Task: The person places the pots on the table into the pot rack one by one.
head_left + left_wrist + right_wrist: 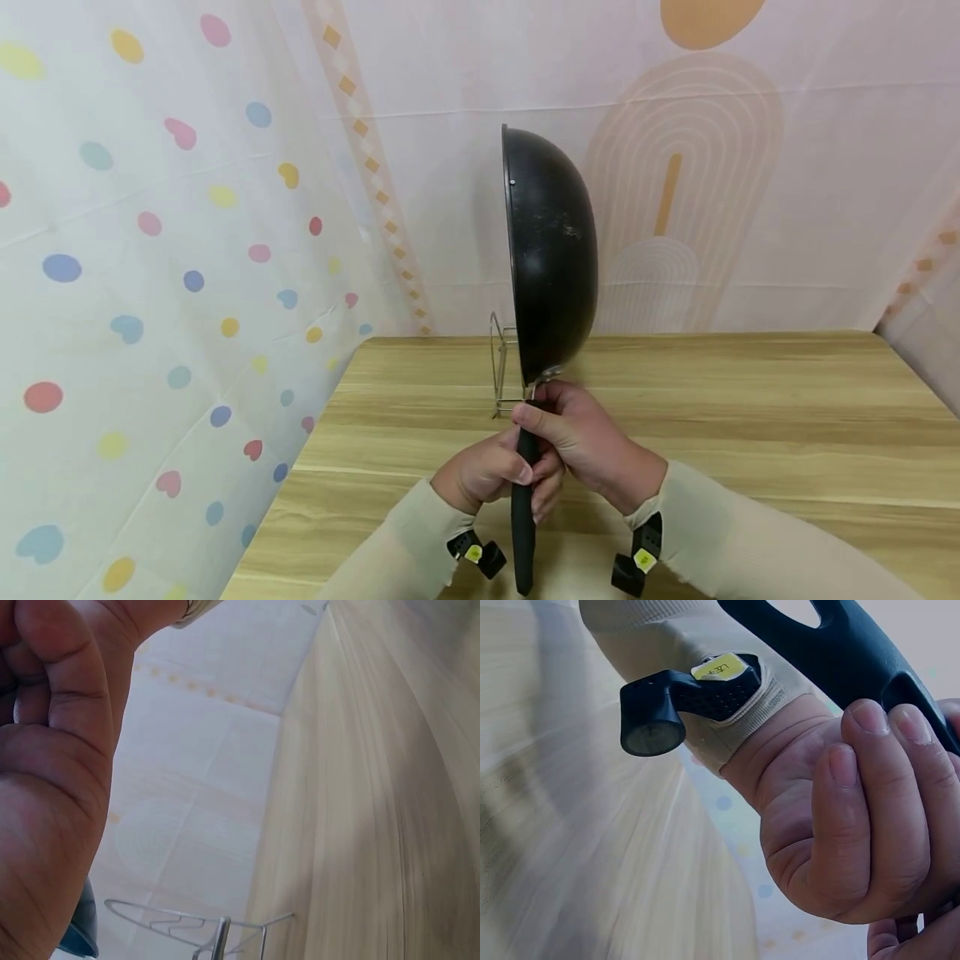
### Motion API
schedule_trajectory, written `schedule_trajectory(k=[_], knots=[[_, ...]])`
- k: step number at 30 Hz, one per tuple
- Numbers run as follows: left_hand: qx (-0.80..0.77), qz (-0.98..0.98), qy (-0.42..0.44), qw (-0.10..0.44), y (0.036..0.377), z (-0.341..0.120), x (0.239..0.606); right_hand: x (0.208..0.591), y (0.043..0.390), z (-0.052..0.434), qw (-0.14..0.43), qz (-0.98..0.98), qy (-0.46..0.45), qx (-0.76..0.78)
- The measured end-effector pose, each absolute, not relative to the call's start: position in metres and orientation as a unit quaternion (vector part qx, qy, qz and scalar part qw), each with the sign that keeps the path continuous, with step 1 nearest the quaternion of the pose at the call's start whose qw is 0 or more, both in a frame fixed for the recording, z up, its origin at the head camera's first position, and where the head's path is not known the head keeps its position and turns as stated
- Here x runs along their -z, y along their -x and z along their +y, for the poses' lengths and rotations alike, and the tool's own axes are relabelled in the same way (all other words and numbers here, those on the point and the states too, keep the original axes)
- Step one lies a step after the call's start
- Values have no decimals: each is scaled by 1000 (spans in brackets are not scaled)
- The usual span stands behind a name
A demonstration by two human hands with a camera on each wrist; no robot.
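A deep black frying pan [555, 250] is held up on its side, its open face to the left and its black handle [524, 533] pointing down. My left hand [487, 475] grips the upper part of the handle, and its curled fingers show from below in the right wrist view. Just above it, my right hand [592, 437] holds the handle close to the pan, thumb across the front. Behind the pan stands a wire rack [498, 375], partly hidden by it. A sliver of the pan [84, 930] peeks out in the left wrist view.
The wood-grain table [750, 417] spreads under and around the hands. A patterned cloth [435, 167] hangs behind it, and a dotted cloth [150, 333] hangs along the left. In the left wrist view the wire rack [222, 937] shows near the bottom edge.
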State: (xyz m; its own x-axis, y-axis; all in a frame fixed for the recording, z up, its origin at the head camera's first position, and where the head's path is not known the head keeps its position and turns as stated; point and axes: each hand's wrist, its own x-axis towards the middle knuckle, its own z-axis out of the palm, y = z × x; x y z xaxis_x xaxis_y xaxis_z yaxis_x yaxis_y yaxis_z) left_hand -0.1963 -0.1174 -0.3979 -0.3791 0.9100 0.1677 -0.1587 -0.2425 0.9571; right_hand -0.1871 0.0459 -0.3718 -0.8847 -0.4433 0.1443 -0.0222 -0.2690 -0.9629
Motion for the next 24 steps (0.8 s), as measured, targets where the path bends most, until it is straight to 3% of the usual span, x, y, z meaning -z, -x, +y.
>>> schedule_trajectory(k=[16, 24], knots=[[-693, 443, -386, 417, 195, -137, 411, 379, 185, 27, 121, 641, 160, 741], [-699, 433, -404, 401, 198, -143, 413, 374, 185, 17, 110, 659, 143, 730]])
